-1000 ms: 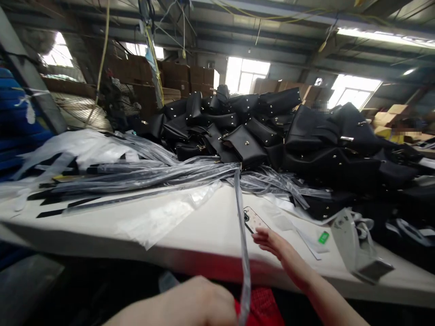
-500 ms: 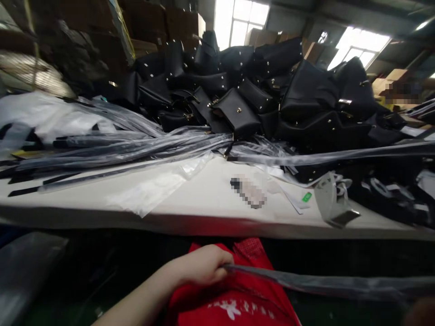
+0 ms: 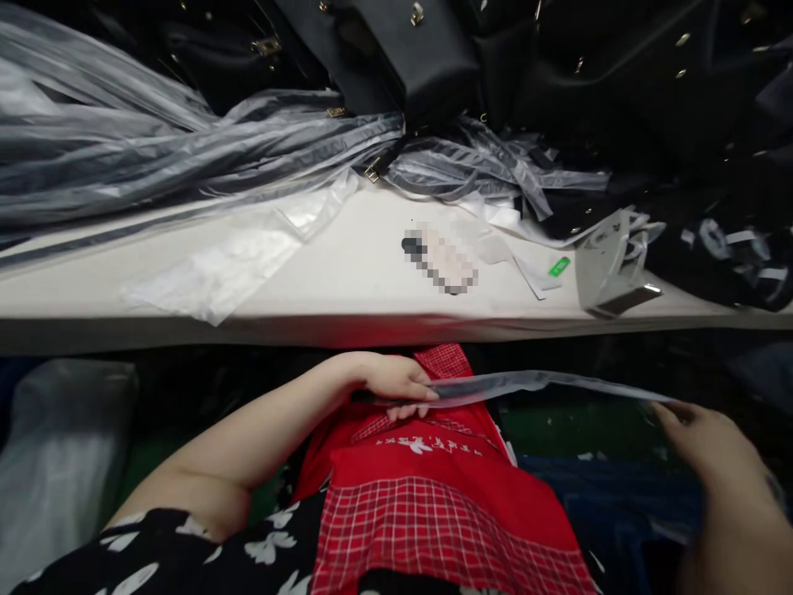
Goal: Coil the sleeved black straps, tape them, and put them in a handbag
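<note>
My left hand (image 3: 389, 382) is closed on one end of a long plastic-wrapped strap (image 3: 533, 383), held level over my lap, below the table's front edge. My right hand (image 3: 706, 438) pinches the strap's other end at the lower right. A red checked apron (image 3: 434, 504) covers my lap under the strap. On the white table (image 3: 347, 289) above lie a heap of plastic-sleeved black straps (image 3: 186, 157) at the left and a pile of black handbags (image 3: 434, 58) at the back.
A loose clear plastic bag (image 3: 229, 264) lies near the table's front edge. A blurred phone (image 3: 441, 258), a green tag (image 3: 558, 266) and a grey tape dispenser (image 3: 610, 264) sit to the right. A pale bag (image 3: 55, 454) stands under the table at left.
The view has tilted down to my lap. My right hand left the table and now grips the far end of the strap, which has swung from upright to level.
</note>
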Tool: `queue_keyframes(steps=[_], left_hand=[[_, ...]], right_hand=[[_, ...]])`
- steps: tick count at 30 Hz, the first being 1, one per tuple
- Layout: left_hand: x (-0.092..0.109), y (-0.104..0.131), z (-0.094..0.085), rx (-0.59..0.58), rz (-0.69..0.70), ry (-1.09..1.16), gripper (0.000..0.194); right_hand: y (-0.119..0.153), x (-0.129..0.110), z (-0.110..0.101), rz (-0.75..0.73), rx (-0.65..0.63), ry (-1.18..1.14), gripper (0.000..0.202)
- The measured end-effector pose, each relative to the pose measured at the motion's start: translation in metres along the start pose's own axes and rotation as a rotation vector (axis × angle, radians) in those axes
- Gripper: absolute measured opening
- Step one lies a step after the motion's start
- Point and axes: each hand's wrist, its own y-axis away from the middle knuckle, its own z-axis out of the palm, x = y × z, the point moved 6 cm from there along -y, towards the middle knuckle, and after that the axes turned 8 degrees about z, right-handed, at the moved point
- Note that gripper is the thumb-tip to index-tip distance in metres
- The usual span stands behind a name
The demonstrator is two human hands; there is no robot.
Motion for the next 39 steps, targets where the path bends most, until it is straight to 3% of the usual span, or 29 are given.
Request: queue_keyframes(steps=[1,2,4,6,8,12,16,18,21,27,30,31,33,35,36,37,38,39], left_hand=[[0.004,-0.013,0.004,-0.021,0.011,0.025,0.049],[0.009,-0.025,0.008,-0.046,0.024,0.050,0.048],[0.018,-0.048,0.013,-0.086,0.065,0.112,0.047],[0.025,-0.061,0.013,-0.113,0.105,0.161,0.048],[0.026,-0.060,0.010,-0.150,0.110,0.185,0.050],[0.010,-0.036,0.005,-0.223,0.029,0.256,0.048],[-0.006,-0.022,-0.001,-0.057,-0.051,0.400,0.041],[-0.006,-0.021,0.000,-0.030,-0.063,0.467,0.039],[-0.001,-0.022,-0.004,-0.013,-0.037,0.472,0.039],[0.010,-0.012,-0.005,-0.019,0.023,0.510,0.036],[0.037,-0.008,-0.003,-0.031,0.137,0.656,0.035],[0.052,-0.008,-0.008,0.017,0.236,0.723,0.033],[0.085,-0.010,-0.033,0.274,0.543,0.818,0.027],[0.107,-0.003,-0.068,0.709,0.854,0.736,0.025],[0.113,0.002,-0.081,0.936,0.942,0.580,0.023],[0.117,0.005,-0.089,1.118,0.955,0.349,0.021],[0.119,0.003,-0.091,1.220,0.890,0.059,0.020],[0.118,-0.004,-0.089,1.240,0.780,-0.232,0.021]], right_hand=[[0.004,-0.017,0.020,0.048,-0.013,-0.015,0.038],[0.012,-0.045,0.042,-0.007,-0.086,-0.145,0.047],[0.043,-0.116,0.092,-0.291,-0.514,-0.450,0.054],[0.081,-0.170,0.125,-0.490,-0.908,-0.529,0.051],[0.100,-0.194,0.138,-0.559,-1.081,-0.494,0.049],[0.087,-0.192,0.138,-0.541,-1.021,-0.432,0.048],[0.073,-0.182,0.139,-0.533,-0.985,-0.394,0.047],[0.070,-0.180,0.140,-0.529,-0.975,-0.397,0.045],[0.070,-0.178,0.137,-0.535,-0.986,-0.425,0.036],[0.068,-0.171,0.126,-0.562,-0.966,-0.397,0.039],[0.073,-0.176,0.131,-0.567,-0.898,-0.364,0.034],[0.078,-0.181,0.134,-0.550,-0.865,-0.366,0.032],[0.098,-0.196,0.140,-0.521,-0.851,-0.391,0.034],[0.127,-0.217,0.140,-0.564,-0.933,-0.459,0.043],[0.141,-0.228,0.134,-0.614,-0.989,-0.518,0.046],[0.153,-0.235,0.126,-0.645,-1.064,-0.590,0.050],[0.159,-0.240,0.115,-0.646,-1.134,-0.685,0.053],[0.158,-0.241,0.102,-0.608,-1.180,-0.805,0.057]])
